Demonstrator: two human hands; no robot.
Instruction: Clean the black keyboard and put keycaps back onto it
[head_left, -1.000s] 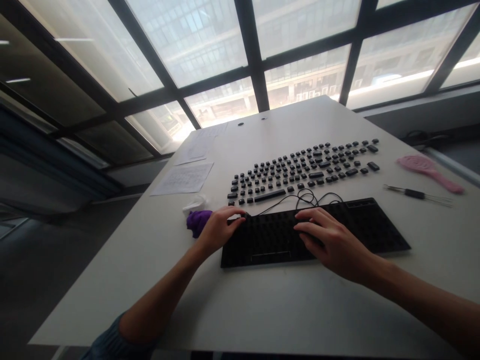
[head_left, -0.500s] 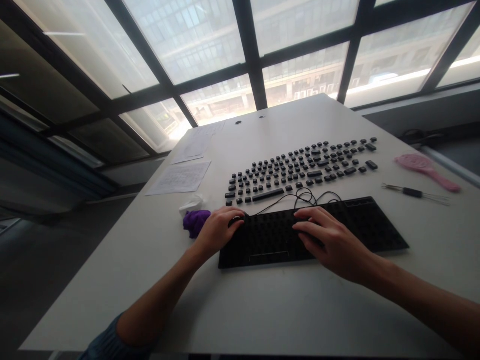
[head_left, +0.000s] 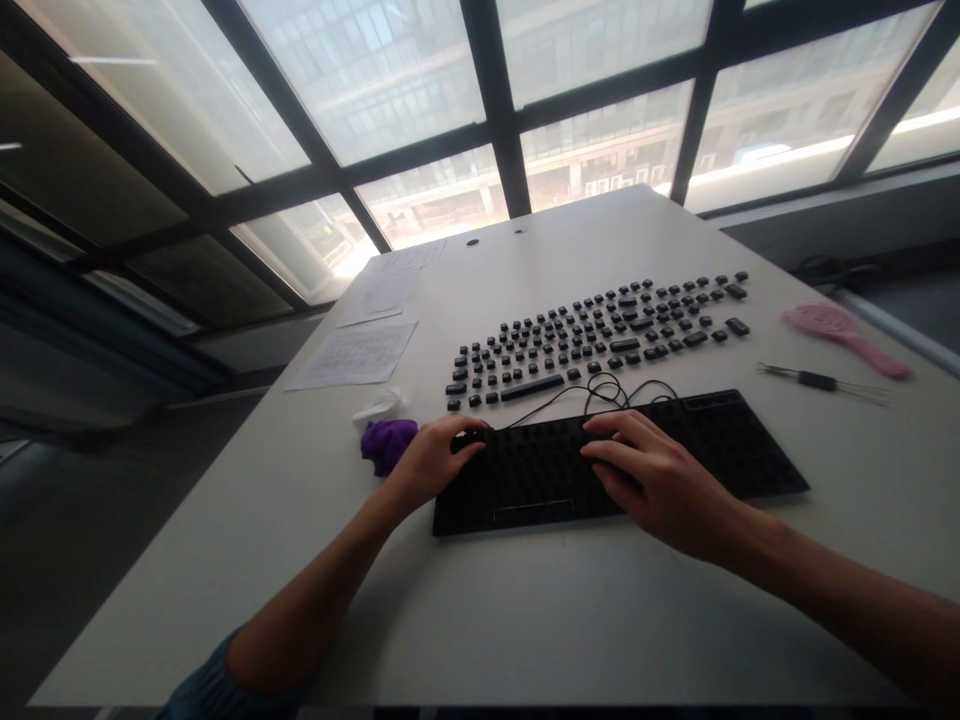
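Observation:
A black keyboard base with its keycaps off lies on the white table. My left hand is at its far left corner, fingers and thumb curled around that corner. Over the middle of the base is my right hand, its fingers stretched out to the left and the thumb side low near the surface. No object shows between the right fingers, though their undersides are hidden. Beyond the base, loose black keycaps stand in keyboard order. A thin black cable lies coiled between the two.
Left of my left hand lie a purple cloth and a crumpled white tissue. Printed sheets lie farther left. On the right are a wire puller with a black grip and a pink hairbrush. Windows border the table's far end.
The whole view has shifted slightly, so everything sits a little farther left. Both hands keep their places on the keyboard base, with hardly any finger movement visible.

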